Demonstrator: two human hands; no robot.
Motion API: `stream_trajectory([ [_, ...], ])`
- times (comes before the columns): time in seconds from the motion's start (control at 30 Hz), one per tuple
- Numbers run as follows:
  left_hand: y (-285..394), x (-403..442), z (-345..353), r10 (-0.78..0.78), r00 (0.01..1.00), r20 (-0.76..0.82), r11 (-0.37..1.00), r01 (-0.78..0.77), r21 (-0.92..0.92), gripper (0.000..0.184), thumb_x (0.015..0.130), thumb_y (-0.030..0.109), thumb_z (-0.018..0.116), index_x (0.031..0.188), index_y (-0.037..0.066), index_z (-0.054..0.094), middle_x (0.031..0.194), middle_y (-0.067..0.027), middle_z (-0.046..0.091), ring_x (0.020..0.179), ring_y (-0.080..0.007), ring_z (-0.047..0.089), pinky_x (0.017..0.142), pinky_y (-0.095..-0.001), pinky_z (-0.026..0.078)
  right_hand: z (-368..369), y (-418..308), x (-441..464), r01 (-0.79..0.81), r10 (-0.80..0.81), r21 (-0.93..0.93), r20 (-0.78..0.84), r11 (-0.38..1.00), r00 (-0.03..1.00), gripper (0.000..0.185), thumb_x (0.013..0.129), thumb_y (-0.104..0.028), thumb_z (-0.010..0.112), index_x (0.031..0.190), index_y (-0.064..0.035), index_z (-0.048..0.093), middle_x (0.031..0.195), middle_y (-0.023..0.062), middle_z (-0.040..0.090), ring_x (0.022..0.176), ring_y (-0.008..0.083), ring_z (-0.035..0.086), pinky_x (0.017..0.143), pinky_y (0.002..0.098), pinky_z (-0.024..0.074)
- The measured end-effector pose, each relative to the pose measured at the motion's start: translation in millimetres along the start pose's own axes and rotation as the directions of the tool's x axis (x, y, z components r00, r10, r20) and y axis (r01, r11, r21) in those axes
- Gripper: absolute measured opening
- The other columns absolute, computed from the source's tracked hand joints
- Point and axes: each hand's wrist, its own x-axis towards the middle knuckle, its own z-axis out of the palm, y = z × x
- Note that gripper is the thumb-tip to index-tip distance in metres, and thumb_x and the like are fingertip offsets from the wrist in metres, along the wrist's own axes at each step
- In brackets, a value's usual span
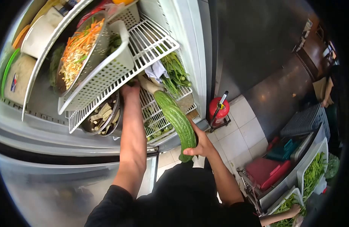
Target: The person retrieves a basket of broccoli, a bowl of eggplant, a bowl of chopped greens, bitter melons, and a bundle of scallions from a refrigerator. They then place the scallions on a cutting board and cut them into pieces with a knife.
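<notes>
My right hand (201, 143) is wrapped round the lower end of a long green bitter melon (176, 117), thumb across its front. The melon tilts up and left, its far end by the fridge shelves. My left hand (131, 89) reaches into the open fridge, under a white wire shelf (153, 47); its fingers are hidden. Near it is a pale, long vegetable (150, 84), and a metal bowl of cut eggplant-like pieces (102, 115) sits to its left. Leafy greens (174, 73), partly wrapped in white, lie on the right of the lower shelf.
A colander of shredded carrot and sprouts (81, 51) and a white basket (102, 83) stand on the upper shelf. A red fire extinguisher (219, 109) is on the tiled floor. At lower right, another person's hand (293, 210) touches greens in a white basket.
</notes>
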Motion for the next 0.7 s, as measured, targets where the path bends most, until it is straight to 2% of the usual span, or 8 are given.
stream_trajectory([
  [0.07,2,-22,24,0.069,0.995,-0.069,0.998,-0.068,0.012,0.040,0.086,0.047,0.050,0.111,0.017,0.058,0.112,-0.0029,0.062,0.100,-0.0228,0.056,0.062,-0.0366,0.049,-3,-9,11,-0.024,0.024,-0.008,0.007,1.000,1.000,0.118,0.056,-0.027,0.083,0.144,0.0108,0.015,0.143,0.0225,0.035,0.134,0.0271,0.034,0.110,0.0329,0.0241],
  [0.3,17,13,25,0.183,0.973,0.139,0.964,-0.206,0.168,0.034,0.090,0.038,0.053,0.114,0.013,0.057,0.114,-0.0045,0.061,0.095,-0.0193,0.058,0.073,-0.0329,0.049,0,-14,57,-0.026,0.033,-0.165,0.040,0.986,0.999,0.115,0.052,-0.022,0.081,0.146,0.0054,0.020,0.142,0.0219,0.039,0.132,0.0262,0.039,0.109,0.0326,0.0279],
  [0.37,22,16,38,0.190,0.970,0.153,0.960,-0.216,0.177,0.034,0.090,0.037,0.053,0.114,0.013,0.057,0.113,-0.0046,0.061,0.095,-0.0192,0.058,0.073,-0.0326,0.048,1,-8,81,0.111,-0.090,-0.490,0.067,0.865,0.994,0.115,0.050,-0.027,0.082,0.145,0.0023,0.023,0.125,0.0271,0.052,0.116,0.0351,0.053,0.101,0.0348,0.0395],
  [0.43,26,23,43,0.189,0.968,0.165,0.957,-0.219,0.190,0.034,0.090,0.037,0.053,0.114,0.013,0.057,0.113,-0.0047,0.061,0.095,-0.0190,0.058,0.072,-0.0323,0.048,4,-26,97,0.041,-0.001,-0.501,0.081,0.865,0.997,0.114,0.049,-0.024,0.082,0.144,0.0017,0.026,0.135,0.0265,0.045,0.123,0.0346,0.048,0.104,0.0345,0.0367],
  [0.5,29,23,54,0.193,0.966,0.175,0.954,-0.226,0.195,0.034,0.090,0.037,0.054,0.114,0.013,0.057,0.112,-0.0048,0.061,0.094,-0.0189,0.058,0.072,-0.0321,0.048,16,-41,113,-0.084,0.143,-0.672,0.033,0.736,0.989,0.113,0.049,-0.027,0.082,0.145,-0.0036,0.027,0.129,0.0254,0.050,0.118,0.0378,0.051,0.100,0.0382,0.0409],
  [0.57,27,22,55,0.200,0.965,0.172,0.949,-0.234,0.212,0.033,0.090,0.036,0.054,0.114,0.013,0.057,0.112,-0.0049,0.061,0.094,-0.0187,0.058,0.072,-0.0318,0.048,32,-47,127,-0.015,0.037,-0.766,0.011,0.643,0.999,0.113,0.048,-0.029,0.082,0.145,-0.0075,0.030,0.125,0.0289,0.051,0.111,0.0415,0.055,0.093,0.0431,0.0470],
  [0.63,22,18,51,0.212,0.964,0.158,0.942,-0.245,0.232,0.033,0.091,0.036,0.054,0.114,0.013,0.057,0.111,-0.0050,0.062,0.093,-0.0186,0.058,0.072,-0.0315,0.048,50,-68,151,-0.176,0.222,-0.869,-0.079,0.462,0.972,0.112,0.047,-0.029,0.083,0.144,-0.0070,0.031,0.123,0.0341,0.050,0.107,0.0423,0.058,0.087,0.0451,0.0509],
  [0.7,15,10,48,0.226,0.965,0.135,0.934,-0.254,0.250,0.033,0.091,0.036,0.054,0.114,0.012,0.057,0.111,-0.0051,0.062,0.093,-0.0184,0.058,0.072,-0.0312,0.048,64,-44,178,-0.051,0.085,-0.919,-0.019,0.390,0.996,0.097,0.053,-0.024,0.080,0.138,-0.0010,0.039,0.119,0.0384,0.050,0.102,0.0415,0.060,0.083,0.0449,0.0523],
])
